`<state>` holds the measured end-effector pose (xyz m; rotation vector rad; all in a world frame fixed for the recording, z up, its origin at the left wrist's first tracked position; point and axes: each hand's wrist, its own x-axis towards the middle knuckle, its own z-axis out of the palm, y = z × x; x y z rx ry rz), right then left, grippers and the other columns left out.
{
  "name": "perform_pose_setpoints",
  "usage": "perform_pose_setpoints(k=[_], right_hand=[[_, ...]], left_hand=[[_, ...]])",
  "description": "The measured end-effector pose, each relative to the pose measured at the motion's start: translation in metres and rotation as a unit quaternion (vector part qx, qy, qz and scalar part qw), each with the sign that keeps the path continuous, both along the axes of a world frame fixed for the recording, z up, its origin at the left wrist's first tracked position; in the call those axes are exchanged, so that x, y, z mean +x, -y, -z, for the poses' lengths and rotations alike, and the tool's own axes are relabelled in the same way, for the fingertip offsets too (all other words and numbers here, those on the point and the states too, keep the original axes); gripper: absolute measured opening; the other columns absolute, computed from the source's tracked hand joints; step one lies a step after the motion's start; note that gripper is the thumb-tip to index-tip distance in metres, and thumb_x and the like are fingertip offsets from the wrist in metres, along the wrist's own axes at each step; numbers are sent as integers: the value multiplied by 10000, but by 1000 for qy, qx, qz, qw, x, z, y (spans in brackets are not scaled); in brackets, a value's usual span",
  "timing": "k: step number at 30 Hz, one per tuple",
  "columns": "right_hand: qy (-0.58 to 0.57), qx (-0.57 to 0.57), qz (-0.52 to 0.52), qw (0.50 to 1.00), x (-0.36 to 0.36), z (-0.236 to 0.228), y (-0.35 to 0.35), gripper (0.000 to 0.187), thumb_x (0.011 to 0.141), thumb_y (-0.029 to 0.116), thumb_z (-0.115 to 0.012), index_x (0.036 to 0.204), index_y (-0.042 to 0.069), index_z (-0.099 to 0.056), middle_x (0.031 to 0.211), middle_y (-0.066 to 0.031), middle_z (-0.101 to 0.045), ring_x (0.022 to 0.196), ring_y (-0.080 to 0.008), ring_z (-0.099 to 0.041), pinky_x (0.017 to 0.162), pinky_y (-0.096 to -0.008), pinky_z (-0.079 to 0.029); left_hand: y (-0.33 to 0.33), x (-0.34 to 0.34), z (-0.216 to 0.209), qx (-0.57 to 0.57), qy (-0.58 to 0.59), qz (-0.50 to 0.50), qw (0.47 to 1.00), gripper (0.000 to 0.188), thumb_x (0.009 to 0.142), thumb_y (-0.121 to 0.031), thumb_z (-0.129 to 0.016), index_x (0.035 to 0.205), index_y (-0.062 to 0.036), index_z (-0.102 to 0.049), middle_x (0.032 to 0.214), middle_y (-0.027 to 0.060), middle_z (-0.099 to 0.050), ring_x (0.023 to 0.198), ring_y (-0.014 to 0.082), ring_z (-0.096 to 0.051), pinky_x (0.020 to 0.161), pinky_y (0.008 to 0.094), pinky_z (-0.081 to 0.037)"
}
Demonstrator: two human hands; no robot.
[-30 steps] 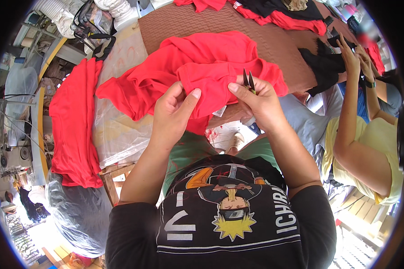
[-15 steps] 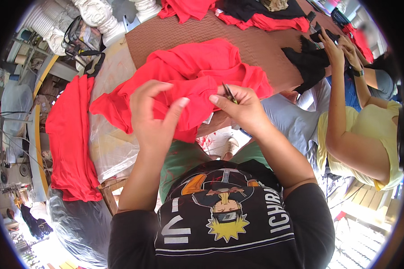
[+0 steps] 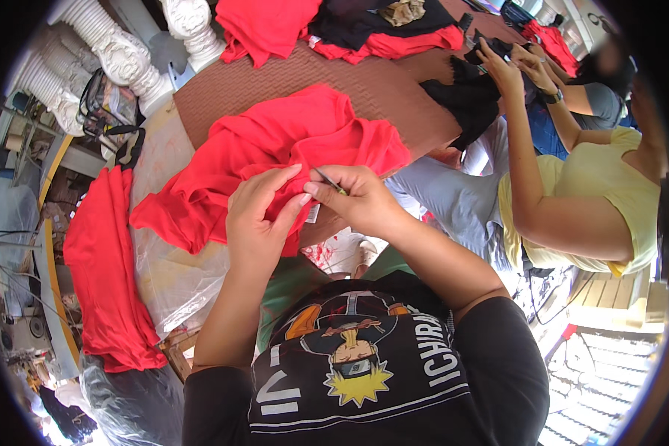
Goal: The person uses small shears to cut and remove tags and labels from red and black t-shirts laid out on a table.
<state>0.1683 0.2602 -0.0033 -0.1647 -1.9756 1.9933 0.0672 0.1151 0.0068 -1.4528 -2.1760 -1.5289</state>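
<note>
A heap of red cloth [image 3: 275, 134], with a small white label [image 3: 313, 213] near its front edge, lies before me on the table. Dark, pointed blades of small thread snips [image 3: 327, 181] stick out of my right hand [image 3: 353, 197], which is closed round them; their handles are mostly hidden. Its thumb rests against the cloth. My left hand [image 3: 256, 204] is at the cloth's near side, thumb and forefinger apart with red fabric showing between them. The two thumb tips nearly meet.
More red cloth [image 3: 104, 275] hangs over the left side by a plastic-covered surface [image 3: 178, 282]. Red and black garments lie at the back of the brown textured mat [image 3: 275, 82]. On the right, a person in a yellow top [image 3: 587, 193] handles black cloth [image 3: 461, 104]. White carved columns [image 3: 119, 59] stand back left.
My left hand has come closer to my right, narrowing the gap between the thumbs. The whole scene has shifted left and somewhat down in view. The snips stay in my right hand.
</note>
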Motion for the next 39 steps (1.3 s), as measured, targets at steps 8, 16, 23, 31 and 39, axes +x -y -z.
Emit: perform_pose_setpoints(k=[8,16,23,31,39], right_hand=[[-52,65,31,996,0,6,-1,115,902,111,-650,916,-4,-650,776,-22,-582,710,-74,-534,649,-255,-443],[-38,152,43,987,3,-5,2,138,907,119,-632,914,-19,-637,804,-93,-589,696,-171,-615,633,-309,-478],[-7,300,122,946,6,3,-9,194,845,184,-680,951,23,-662,872,-133,-646,799,-311,-648,693,-394,-497],[117,309,256,908,18,15,-12,274,826,244,-686,1025,60,-649,934,-139,-671,882,-327,-657,751,-418,-510],[224,371,234,870,2,13,1,287,796,277,-702,980,64,-651,916,-131,-669,858,-343,-653,741,-434,-506]], left_hand=[[2,2,-1,-17,51,-1,999,295,782,-78,-738,1070,-50,-680,991,107,-676,919,239,-641,857,333,-464],[3,-1,-1,-8,79,28,996,285,787,-19,-720,1067,-7,-667,996,112,-667,943,219,-641,862,311,-483],[-15,-25,10,-79,47,120,989,231,837,21,-657,1065,24,-617,1034,101,-635,958,183,-607,874,294,-469],[-58,-36,77,-36,140,223,964,157,839,-31,-661,984,17,-624,942,127,-650,891,235,-627,818,334,-478],[-51,-45,86,-46,178,226,957,195,835,-78,-704,993,15,-638,950,136,-666,901,230,-642,829,329,-486]])
